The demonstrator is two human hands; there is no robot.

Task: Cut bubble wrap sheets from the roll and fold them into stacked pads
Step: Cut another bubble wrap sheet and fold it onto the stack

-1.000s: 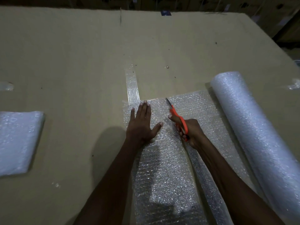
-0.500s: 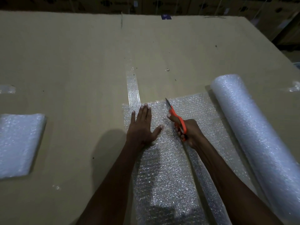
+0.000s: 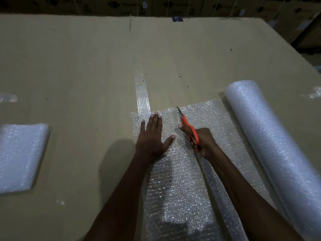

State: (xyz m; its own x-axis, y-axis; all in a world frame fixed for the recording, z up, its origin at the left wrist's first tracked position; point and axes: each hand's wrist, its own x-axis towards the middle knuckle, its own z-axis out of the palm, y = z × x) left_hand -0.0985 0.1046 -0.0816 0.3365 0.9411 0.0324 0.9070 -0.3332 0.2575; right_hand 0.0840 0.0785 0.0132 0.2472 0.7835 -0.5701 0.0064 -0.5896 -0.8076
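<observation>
A bubble wrap roll lies at the right, with a sheet unrolled leftward from it across the table. My left hand presses flat on the sheet's far left part, fingers straight. My right hand grips orange-handled scissors, whose blade tips reach the sheet's far edge. A cut line runs down the sheet under my right forearm. A folded bubble wrap pad lies at the left.
The brown cardboard tabletop stretches wide beyond the sheet. A clear tape strip runs from the sheet's far edge. Small tape bits lie at far left and far right. Dark boxes stand behind the table.
The scissors have advanced slightly along the cut toward the sheet's far edge. My left hand stays pressed on the sheet.
</observation>
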